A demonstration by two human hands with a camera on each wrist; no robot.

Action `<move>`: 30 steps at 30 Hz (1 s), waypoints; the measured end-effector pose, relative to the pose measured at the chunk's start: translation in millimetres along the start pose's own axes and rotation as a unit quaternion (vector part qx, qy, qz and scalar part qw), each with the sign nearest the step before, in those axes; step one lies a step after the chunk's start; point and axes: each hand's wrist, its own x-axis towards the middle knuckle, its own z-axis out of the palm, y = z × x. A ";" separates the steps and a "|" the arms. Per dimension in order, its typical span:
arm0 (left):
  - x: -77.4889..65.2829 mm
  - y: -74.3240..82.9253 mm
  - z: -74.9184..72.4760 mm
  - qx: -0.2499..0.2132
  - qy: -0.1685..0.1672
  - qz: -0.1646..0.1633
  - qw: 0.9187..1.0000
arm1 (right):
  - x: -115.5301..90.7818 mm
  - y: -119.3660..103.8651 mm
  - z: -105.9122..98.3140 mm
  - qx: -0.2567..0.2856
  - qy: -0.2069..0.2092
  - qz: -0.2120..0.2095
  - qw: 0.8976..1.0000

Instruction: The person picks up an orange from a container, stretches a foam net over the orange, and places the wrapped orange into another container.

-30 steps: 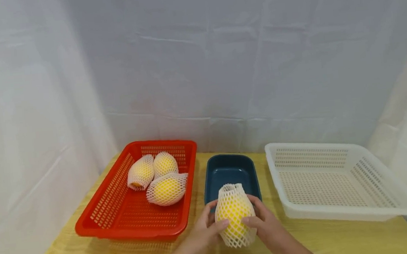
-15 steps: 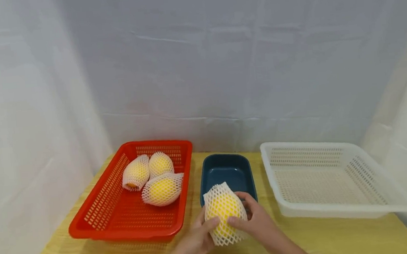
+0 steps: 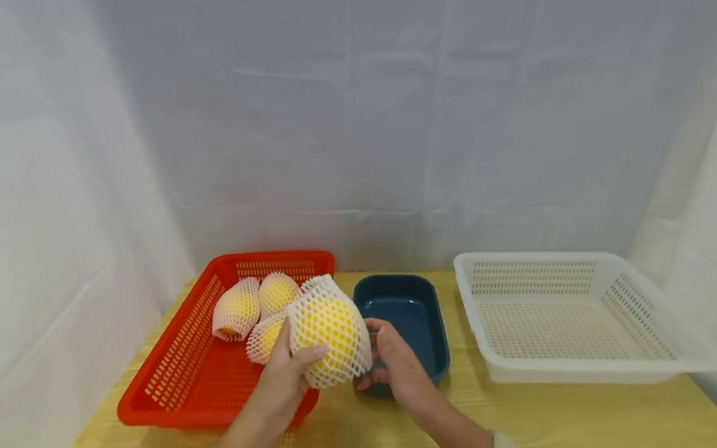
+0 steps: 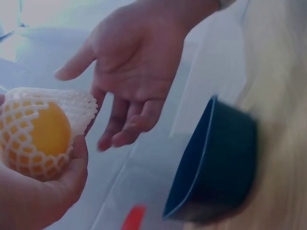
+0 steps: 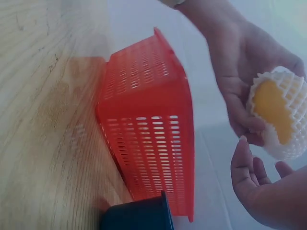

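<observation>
My left hand point(image 3: 280, 377) grips a yellow fruit in a white foam net point(image 3: 331, 334), raised over the near right edge of the red basket point(image 3: 177, 415). The right hand point(image 3: 403, 369) is beside the fruit with loosely bent fingers and holds nothing. In the left wrist view, the right palm point(image 4: 139, 62) faces the camera, its thumb spread and its fingers loose by the net's end. Bare yellow skin shows at the net's opening. Several similar netted fruits point(image 3: 236, 310) lie in the basket, one partly hidden behind the held fruit.
Between the baskets stands a small dark blue tub point(image 3: 415, 322), right behind the right hand. A white perforated basket point(image 3: 592, 369) is on the right. The wooden table point(image 3: 409, 436) ends against white sheeting point(image 3: 323, 113) at the back and sides.
The fruit has moved left and up, from before the blue tub to the red basket's edge. Both hands held it earlier; the right hand has let go while the left keeps its grip.
</observation>
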 end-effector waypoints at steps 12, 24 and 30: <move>-7.9 28.3 -93.5 0.287 0.128 0.051 0.948 | 19.2 31.0 51.7 -0.356 0.007 -0.134 0.925; -3.4 17.5 -162.4 0.515 0.269 0.099 0.808 | 23.9 51.8 70.5 -0.488 -0.071 -0.142 0.858; 0.8 8.4 -175.8 0.512 0.311 0.051 0.799 | 24.1 53.2 66.6 -0.498 -0.073 -0.117 0.856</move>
